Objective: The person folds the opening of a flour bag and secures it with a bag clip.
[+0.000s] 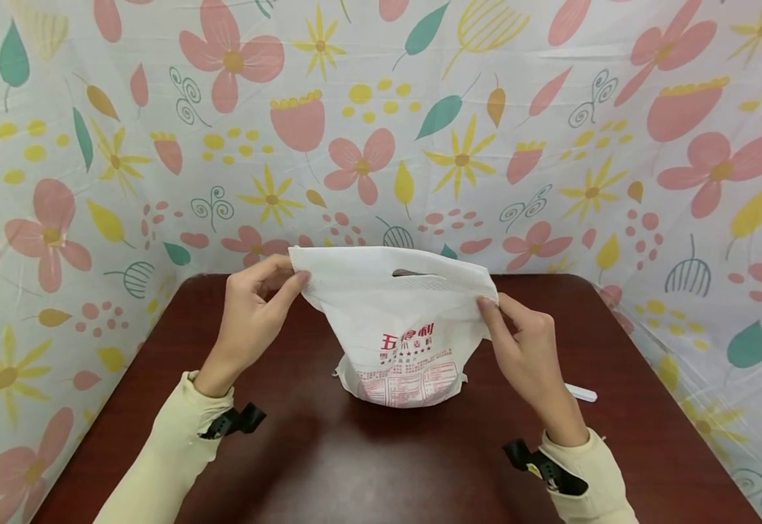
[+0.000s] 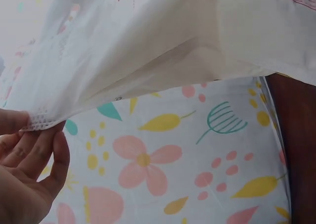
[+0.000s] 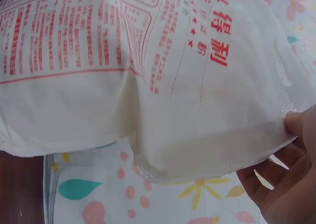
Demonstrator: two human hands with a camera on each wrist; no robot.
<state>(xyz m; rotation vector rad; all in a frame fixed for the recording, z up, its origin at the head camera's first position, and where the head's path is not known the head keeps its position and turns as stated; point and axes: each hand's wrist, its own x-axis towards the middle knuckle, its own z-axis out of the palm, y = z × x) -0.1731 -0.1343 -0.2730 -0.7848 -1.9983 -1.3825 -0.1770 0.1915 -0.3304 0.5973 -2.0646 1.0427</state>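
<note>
A white flour bag (image 1: 407, 313) with red printing and a slot handle in its top band stands upright on the table. My left hand (image 1: 255, 309) pinches its upper left corner between thumb and fingers. At the upper right corner, my right hand (image 1: 526, 346) pinches the edge in the same way. Between the two hands the top band is stretched out flat. The left wrist view shows thumb and fingers of the left hand (image 2: 32, 160) on the bag's dotted seam. What the bag contains is hidden.
A dark red-brown table (image 1: 276, 451) lies beneath the bag. To the right, partly behind my right wrist, a small white strip-like object (image 1: 581, 393) rests on it. Flower-patterned sheeting (image 1: 367, 145) surrounds the table at the back and sides.
</note>
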